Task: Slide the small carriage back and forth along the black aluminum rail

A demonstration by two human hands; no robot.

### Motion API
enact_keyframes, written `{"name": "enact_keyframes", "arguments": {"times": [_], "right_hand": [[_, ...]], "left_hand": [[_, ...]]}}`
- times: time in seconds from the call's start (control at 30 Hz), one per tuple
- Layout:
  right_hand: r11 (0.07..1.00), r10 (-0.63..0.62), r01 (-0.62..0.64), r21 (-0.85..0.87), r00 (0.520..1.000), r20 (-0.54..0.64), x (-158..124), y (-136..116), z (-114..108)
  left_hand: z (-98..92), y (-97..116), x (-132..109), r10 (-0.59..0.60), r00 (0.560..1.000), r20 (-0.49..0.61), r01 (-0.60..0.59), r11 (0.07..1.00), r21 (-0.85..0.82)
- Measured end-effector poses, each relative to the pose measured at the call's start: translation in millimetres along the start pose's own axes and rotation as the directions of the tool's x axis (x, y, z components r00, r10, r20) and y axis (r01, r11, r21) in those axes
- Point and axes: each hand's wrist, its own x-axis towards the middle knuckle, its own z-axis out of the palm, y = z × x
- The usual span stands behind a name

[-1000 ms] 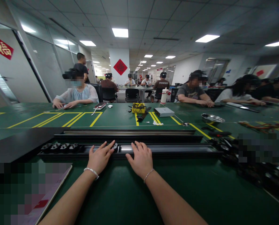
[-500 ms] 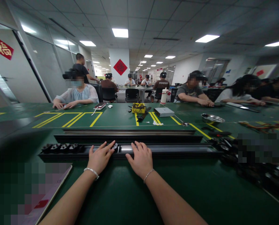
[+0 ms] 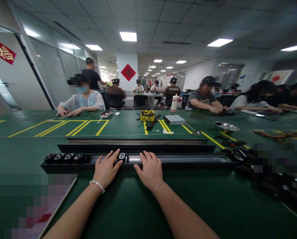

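Observation:
A long black rail with a channel (image 3: 195, 160) lies crosswise in front of me. My left hand (image 3: 106, 169) rests over its left-centre part, fingers spread. Its index finger and thumb lie close beside a small black socket-like module (image 3: 122, 156) seated in the channel; whether they touch it I cannot tell. My right hand (image 3: 150, 169) lies on the rail a little to the right, open, with its fingertips over the channel. Several similar black modules (image 3: 69, 157) sit in a row at the rail's left end.
Behind the rail lie further long dark strips (image 3: 138, 147). Black parts (image 3: 260, 176) are heaped at right, near a metal bowl (image 3: 226, 126). A grey box (image 3: 174, 119) and a yellow object wrapped in cables (image 3: 147, 115) stand farther back. Other people sit across the green table (image 3: 128, 212).
The left index finger has lifted back slightly from the small module, which shows more fully now. My right hand stays in nearly the same place.

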Motion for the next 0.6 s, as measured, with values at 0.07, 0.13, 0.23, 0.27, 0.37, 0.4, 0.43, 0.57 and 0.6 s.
{"name": "enact_keyframes", "arguments": {"times": [0.07, 0.13, 0.23, 0.27, 0.37, 0.4, 0.43, 0.57, 0.6], "right_hand": [[1.000, 0.003, -0.003, 0.001, 1.000, 0.009, 0.2, -0.1, -0.4], [1.000, 0.003, -0.003, 0.003, 1.000, 0.013, 0.3, -0.3, -0.9], [1.000, 0.000, 0.000, 0.004, 1.000, 0.010, 0.3, -0.3, -1.1], [1.000, -0.002, 0.002, 0.001, 1.000, 0.010, 0.2, -0.3, -1.1], [1.000, -0.006, 0.006, -0.009, 1.000, 0.012, 0.1, -0.2, -0.9], [1.000, -0.007, 0.007, -0.010, 1.000, 0.012, 0.1, -0.1, -0.9], [1.000, -0.007, 0.007, -0.011, 1.000, 0.010, 0.1, 0.0, -0.8], [1.000, -0.005, 0.005, -0.007, 1.000, 0.001, 0.3, 0.3, -0.3], [1.000, -0.003, 0.003, -0.004, 1.000, -0.001, 0.3, 0.4, -0.2]], "left_hand": [[1.1, -0.4, -0.6, 0.021, 1.000, -0.010, -0.021, 0.999, 0.044], [1.6, -1.1, -1.1, 0.049, 0.999, -0.002, -0.049, 0.995, 0.083], [1.6, -2.3, -1.4, 0.076, 0.997, 0.021, -0.078, 0.992, 0.103], [1.4, -2.7, -1.4, 0.081, 0.996, 0.028, -0.084, 0.991, 0.104], [0.7, -3.1, -1.1, 0.095, 0.995, 0.042, -0.099, 0.990, 0.102], [0.4, -3.1, -1.0, 0.098, 0.994, 0.046, -0.102, 0.990, 0.102], [0.2, -3.1, -0.9, 0.099, 0.994, 0.050, -0.104, 0.989, 0.102], [0.0, -3.3, -0.6, 0.100, 0.993, 0.068, -0.107, 0.989, 0.103], [0.1, -3.6, -0.5, 0.101, 0.992, 0.072, -0.108, 0.989, 0.102]]}}
